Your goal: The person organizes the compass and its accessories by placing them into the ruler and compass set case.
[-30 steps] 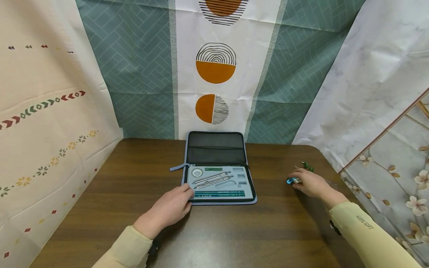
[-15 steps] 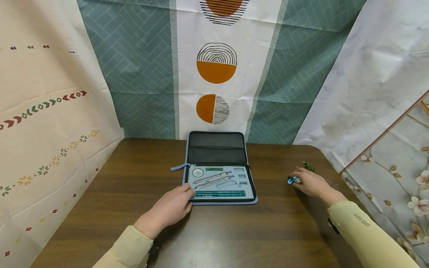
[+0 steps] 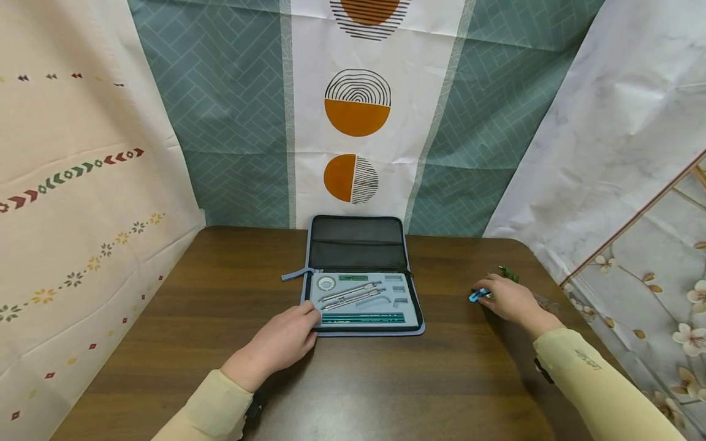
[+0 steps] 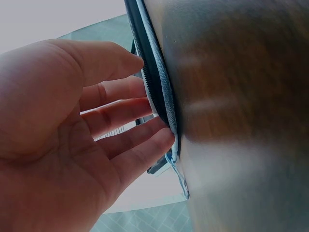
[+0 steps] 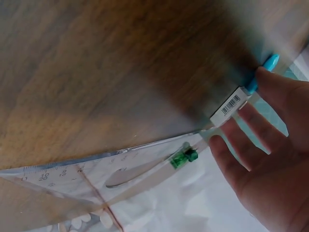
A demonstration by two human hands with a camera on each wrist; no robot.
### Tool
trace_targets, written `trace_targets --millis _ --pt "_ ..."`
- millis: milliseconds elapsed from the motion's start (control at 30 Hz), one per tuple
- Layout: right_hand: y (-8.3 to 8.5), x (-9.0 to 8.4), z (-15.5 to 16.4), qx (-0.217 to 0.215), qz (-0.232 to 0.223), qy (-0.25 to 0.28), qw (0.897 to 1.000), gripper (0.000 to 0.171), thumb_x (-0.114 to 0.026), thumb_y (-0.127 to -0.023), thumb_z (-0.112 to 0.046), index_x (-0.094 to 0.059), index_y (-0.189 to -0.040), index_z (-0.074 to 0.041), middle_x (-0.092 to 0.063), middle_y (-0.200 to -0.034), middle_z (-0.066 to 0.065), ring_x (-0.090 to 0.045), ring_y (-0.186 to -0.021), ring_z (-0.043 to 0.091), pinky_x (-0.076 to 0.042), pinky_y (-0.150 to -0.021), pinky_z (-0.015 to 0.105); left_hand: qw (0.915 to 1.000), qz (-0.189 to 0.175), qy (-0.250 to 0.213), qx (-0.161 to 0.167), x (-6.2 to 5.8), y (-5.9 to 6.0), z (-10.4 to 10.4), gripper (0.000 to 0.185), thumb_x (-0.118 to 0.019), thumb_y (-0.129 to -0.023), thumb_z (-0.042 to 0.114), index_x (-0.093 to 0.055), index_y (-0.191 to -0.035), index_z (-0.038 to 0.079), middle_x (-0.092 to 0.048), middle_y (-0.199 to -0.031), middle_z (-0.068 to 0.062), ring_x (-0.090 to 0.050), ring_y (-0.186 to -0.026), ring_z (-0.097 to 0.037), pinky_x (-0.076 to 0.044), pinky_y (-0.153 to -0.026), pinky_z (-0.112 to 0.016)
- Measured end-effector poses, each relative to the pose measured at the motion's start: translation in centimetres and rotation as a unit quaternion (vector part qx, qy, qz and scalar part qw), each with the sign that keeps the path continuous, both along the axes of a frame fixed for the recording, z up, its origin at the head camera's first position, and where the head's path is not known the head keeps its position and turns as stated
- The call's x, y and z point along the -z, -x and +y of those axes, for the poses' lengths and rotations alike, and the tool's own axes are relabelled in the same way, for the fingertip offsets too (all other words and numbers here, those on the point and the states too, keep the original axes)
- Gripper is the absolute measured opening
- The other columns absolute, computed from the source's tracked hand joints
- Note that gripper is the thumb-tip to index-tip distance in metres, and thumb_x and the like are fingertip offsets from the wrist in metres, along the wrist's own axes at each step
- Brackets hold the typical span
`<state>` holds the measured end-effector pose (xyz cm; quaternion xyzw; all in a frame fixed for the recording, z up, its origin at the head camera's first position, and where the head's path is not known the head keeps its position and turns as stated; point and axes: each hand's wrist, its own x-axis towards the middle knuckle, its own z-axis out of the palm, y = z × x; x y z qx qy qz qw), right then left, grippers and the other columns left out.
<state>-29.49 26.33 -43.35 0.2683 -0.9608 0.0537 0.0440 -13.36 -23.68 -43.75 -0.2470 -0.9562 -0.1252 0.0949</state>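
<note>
In the head view a zipped drawing-instrument case lies unfolded, its grey tray bearing two metal compasses, pencils, a round white ring and several vacant slots. My left hand rests at the case's front left corner; fingers lie fairly straight against the zip edge in the left wrist view. My right hand is right of the case, pinching a small blue and white eraser-like block with a barcode. Its blue end sticks out past the fingertips.
Just beyond my right hand lies a small green piece. A clear plastic ruler-like sheet with printed figures is beside it in the right wrist view. The brown table ends at hanging cloths behind and at both sides.
My right hand has shifted slightly left, bringing the blue and white block with it. My left hand stays at the case's corner.
</note>
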Motion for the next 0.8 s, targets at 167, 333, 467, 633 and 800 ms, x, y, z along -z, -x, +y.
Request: trace_targets --millis 167,333,467,633,800 --pt "-0.1 -0.1 -0.2 0.005 0.009 0.006 1.0 0.029 -0.087 -0.094 -0.012 -0.081 -0.122 -0.009 -0.071 -0.13 0.023 -0.069 -0.121 0.05 -0.061 -0.084 0.064 1.0 -0.003 0.0 0.0 -0.1 0.0 0.0 0.014 -0.079 -0.097 0.004 -0.072 -0.108 0.005 -0.062 -0.102 -0.004 -0.062 -0.088 -0.021 -0.058 -0.078 -0.04" --pt "-0.2 -0.2 -0.6 0.004 0.01 0.018 1.0 0.026 -0.089 -0.093 -0.01 -0.082 -0.117 -0.01 -0.074 -0.115 0.014 -0.075 -0.103 0.038 -0.062 -0.076 0.056 1.0 -0.001 0.0 0.001 -0.1 0.0 0.0 0.013 -0.079 -0.097 0.003 -0.072 -0.108 0.005 -0.061 -0.101 -0.004 -0.062 -0.088 -0.021 -0.058 -0.077 -0.04" --pt "-0.1 0.0 -0.9 -0.006 0.02 0.029 0.999 0.022 -0.089 -0.092 -0.009 -0.083 -0.113 -0.011 -0.075 -0.11 0.01 -0.075 -0.098 0.035 -0.061 -0.079 0.057 1.0 -0.002 0.001 0.0 0.0 0.0 0.0 0.013 -0.079 -0.097 0.004 -0.072 -0.108 0.005 -0.061 -0.102 -0.004 -0.062 -0.089 -0.022 -0.058 -0.078 -0.041" --pt "0.0 0.1 -1.3 -0.026 0.034 0.039 0.998 0.018 -0.089 -0.091 -0.009 -0.083 -0.108 -0.011 -0.076 -0.109 0.008 -0.076 -0.098 0.036 -0.06 -0.085 0.058 1.0 -0.006 0.002 -0.001 0.0 0.1 0.0 0.013 -0.08 -0.097 0.004 -0.072 -0.108 0.005 -0.062 -0.102 -0.004 -0.063 -0.09 -0.022 -0.058 -0.079 -0.042" --pt "0.3 0.2 -1.7 -0.038 0.027 0.045 0.998 0.015 -0.089 -0.092 -0.009 -0.082 -0.104 -0.014 -0.075 -0.106 0.004 -0.075 -0.096 0.033 -0.06 -0.082 0.056 1.0 -0.007 0.002 -0.003 0.0 0.0 0.0 0.013 -0.079 -0.097 0.004 -0.072 -0.108 0.005 -0.062 -0.102 -0.004 -0.063 -0.09 -0.022 -0.058 -0.08 -0.042"
